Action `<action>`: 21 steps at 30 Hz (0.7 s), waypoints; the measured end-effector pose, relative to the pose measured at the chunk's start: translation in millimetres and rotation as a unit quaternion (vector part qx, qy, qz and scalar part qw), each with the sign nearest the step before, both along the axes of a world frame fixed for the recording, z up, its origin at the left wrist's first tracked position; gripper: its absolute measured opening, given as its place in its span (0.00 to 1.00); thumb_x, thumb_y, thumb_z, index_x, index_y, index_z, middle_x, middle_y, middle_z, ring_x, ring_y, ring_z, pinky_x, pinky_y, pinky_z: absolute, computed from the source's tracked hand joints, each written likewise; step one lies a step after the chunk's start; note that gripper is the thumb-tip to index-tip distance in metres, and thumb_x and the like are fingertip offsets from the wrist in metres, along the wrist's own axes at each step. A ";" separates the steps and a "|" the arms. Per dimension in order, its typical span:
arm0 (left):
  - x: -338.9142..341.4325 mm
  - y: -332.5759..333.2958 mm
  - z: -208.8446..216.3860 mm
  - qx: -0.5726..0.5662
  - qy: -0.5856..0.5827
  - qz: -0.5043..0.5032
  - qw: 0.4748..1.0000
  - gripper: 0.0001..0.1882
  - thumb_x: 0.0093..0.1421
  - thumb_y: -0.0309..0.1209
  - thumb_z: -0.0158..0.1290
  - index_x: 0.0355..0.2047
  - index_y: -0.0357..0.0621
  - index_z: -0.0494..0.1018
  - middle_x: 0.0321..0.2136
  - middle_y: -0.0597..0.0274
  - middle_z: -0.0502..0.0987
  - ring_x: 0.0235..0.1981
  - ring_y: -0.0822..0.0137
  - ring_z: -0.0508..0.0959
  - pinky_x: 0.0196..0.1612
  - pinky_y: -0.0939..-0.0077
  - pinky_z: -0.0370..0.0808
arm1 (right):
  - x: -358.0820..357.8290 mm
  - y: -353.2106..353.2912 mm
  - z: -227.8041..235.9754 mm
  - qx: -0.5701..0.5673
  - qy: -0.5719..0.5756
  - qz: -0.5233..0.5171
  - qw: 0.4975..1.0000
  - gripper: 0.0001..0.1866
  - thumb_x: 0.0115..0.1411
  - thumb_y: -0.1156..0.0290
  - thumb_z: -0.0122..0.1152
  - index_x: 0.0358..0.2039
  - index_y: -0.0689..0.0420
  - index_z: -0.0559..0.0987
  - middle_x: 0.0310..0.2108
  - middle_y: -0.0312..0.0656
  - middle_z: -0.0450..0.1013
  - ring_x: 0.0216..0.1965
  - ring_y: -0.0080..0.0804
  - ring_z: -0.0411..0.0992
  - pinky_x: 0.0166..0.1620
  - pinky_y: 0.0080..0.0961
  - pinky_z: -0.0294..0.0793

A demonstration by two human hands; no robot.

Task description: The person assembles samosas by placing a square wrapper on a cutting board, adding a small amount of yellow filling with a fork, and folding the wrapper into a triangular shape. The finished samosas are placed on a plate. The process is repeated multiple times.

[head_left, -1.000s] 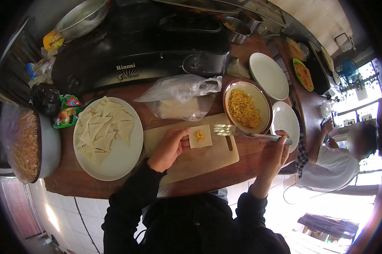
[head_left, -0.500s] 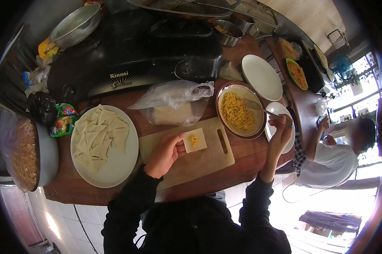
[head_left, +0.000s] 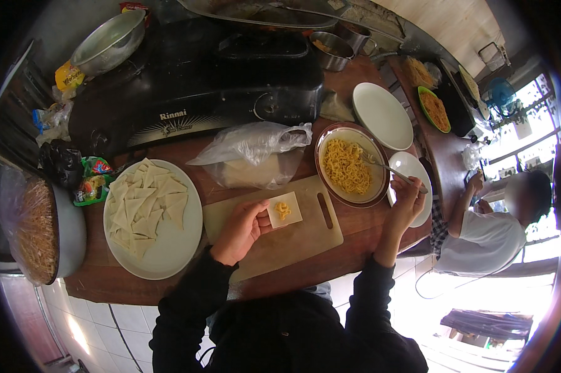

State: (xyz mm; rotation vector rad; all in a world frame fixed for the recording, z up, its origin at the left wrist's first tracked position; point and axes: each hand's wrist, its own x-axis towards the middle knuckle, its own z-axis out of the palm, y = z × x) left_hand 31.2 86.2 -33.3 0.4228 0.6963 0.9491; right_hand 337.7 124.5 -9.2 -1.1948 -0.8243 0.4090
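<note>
Between the thumb and fingers of my left hand [head_left: 243,227] is a square dumpling wrapper [head_left: 294,217], with a small heap of yellow noodles [head_left: 283,210] on its middle. It is held above a pale cutting board [head_left: 274,253]. My right hand [head_left: 408,198] grips the handle of a fork [head_left: 378,163], whose tines reach into the noodles in a brown-rimmed bowl [head_left: 321,177]. To the left, folded triangular wrappers [head_left: 145,205] lie spread over a large white plate [head_left: 172,261].
A clear plastic bag [head_left: 255,149] with pale wrappers lies behind the board, before a black gas stove [head_left: 200,81]. Two white plates [head_left: 383,115] flank the bowl's right side. At far left stands a bagged tub [head_left: 69,230]. A person in white [head_left: 479,239] sits at right.
My right hand has shifted slightly left and down with the fork, which stays in the noodle bowl. The left hand still holds the filled wrapper in almost the same place.
</note>
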 end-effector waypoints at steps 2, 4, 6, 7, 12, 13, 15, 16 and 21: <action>-0.3 -0.3 1.0 0.000 0.005 0.002 1.000 0.16 0.62 0.33 0.42 0.43 0.32 0.67 0.43 0.51 0.74 0.44 0.61 0.75 0.51 0.62 0.71 | 2.7 -5.3 3.1 0.002 0.000 -0.015 1.000 0.13 0.65 0.63 0.45 0.37 0.62 0.68 0.26 0.47 0.74 0.27 0.30 0.74 0.34 0.22 0.73; 0.0 -0.3 1.7 0.001 0.005 0.002 1.000 0.16 0.62 0.33 0.43 0.43 0.32 0.68 0.42 0.52 0.74 0.44 0.61 0.76 0.50 0.62 0.72 | 4.7 -10.3 7.0 0.011 0.007 -0.013 1.000 0.13 0.65 0.62 0.44 0.37 0.61 0.68 0.26 0.47 0.74 0.27 0.29 0.74 0.34 0.21 0.73; 0.3 -0.5 2.0 0.001 0.005 0.002 1.000 0.16 0.62 0.33 0.43 0.43 0.32 0.68 0.42 0.52 0.74 0.44 0.62 0.76 0.50 0.62 0.72 | 6.1 -16.0 12.3 0.015 -0.003 -0.020 1.000 0.13 0.65 0.62 0.44 0.37 0.61 0.68 0.25 0.47 0.74 0.27 0.29 0.73 0.35 0.20 0.72; 0.5 -0.7 1.9 0.000 0.005 0.003 1.000 0.16 0.62 0.33 0.43 0.43 0.33 0.68 0.42 0.52 0.74 0.43 0.62 0.76 0.50 0.62 0.72 | 6.6 -18.2 15.4 0.020 -0.007 -0.020 1.000 0.13 0.65 0.62 0.44 0.37 0.60 0.68 0.25 0.46 0.74 0.27 0.28 0.73 0.35 0.19 0.71; -0.6 -0.8 0.1 -0.008 -0.018 0.001 1.000 0.15 0.63 0.34 0.44 0.43 0.33 0.69 0.41 0.55 0.75 0.42 0.65 0.76 0.48 0.71 0.72 | 6.6 -25.1 34.4 0.032 -0.030 -0.034 0.998 0.15 0.66 0.60 0.42 0.36 0.60 0.68 0.25 0.46 0.74 0.27 0.28 0.72 0.35 0.20 0.71; -0.7 -0.8 -0.2 -0.007 -0.016 0.001 1.000 0.16 0.63 0.34 0.44 0.43 0.33 0.68 0.41 0.55 0.75 0.43 0.65 0.76 0.48 0.71 0.72 | 5.9 -25.9 38.1 0.035 -0.037 -0.033 0.998 0.15 0.66 0.60 0.42 0.37 0.60 0.68 0.26 0.47 0.75 0.26 0.28 0.72 0.35 0.20 0.71; -0.9 -0.8 -0.7 -0.006 -0.012 0.002 1.000 0.16 0.62 0.34 0.44 0.43 0.33 0.68 0.42 0.55 0.75 0.43 0.65 0.76 0.48 0.71 0.72 | 4.4 -27.2 45.2 0.045 -0.045 -0.031 0.997 0.16 0.66 0.59 0.42 0.37 0.60 0.68 0.26 0.47 0.75 0.26 0.28 0.72 0.34 0.20 0.70; -0.8 -0.6 -0.8 -0.008 -0.012 0.002 1.000 0.16 0.62 0.34 0.44 0.43 0.33 0.68 0.42 0.55 0.75 0.43 0.65 0.76 0.48 0.71 0.72 | 3.7 -27.8 48.5 0.052 -0.051 -0.031 0.997 0.16 0.66 0.59 0.41 0.37 0.60 0.68 0.26 0.47 0.75 0.26 0.28 0.72 0.34 0.21 0.70; -1.0 -0.5 0.1 -0.005 -0.010 0.001 1.000 0.16 0.62 0.34 0.44 0.43 0.33 0.68 0.42 0.55 0.75 0.43 0.65 0.76 0.47 0.72 0.72 | 2.8 -28.8 55.8 0.088 -0.031 -0.003 0.996 0.15 0.66 0.60 0.42 0.37 0.60 0.69 0.25 0.48 0.75 0.25 0.28 0.72 0.33 0.20 0.70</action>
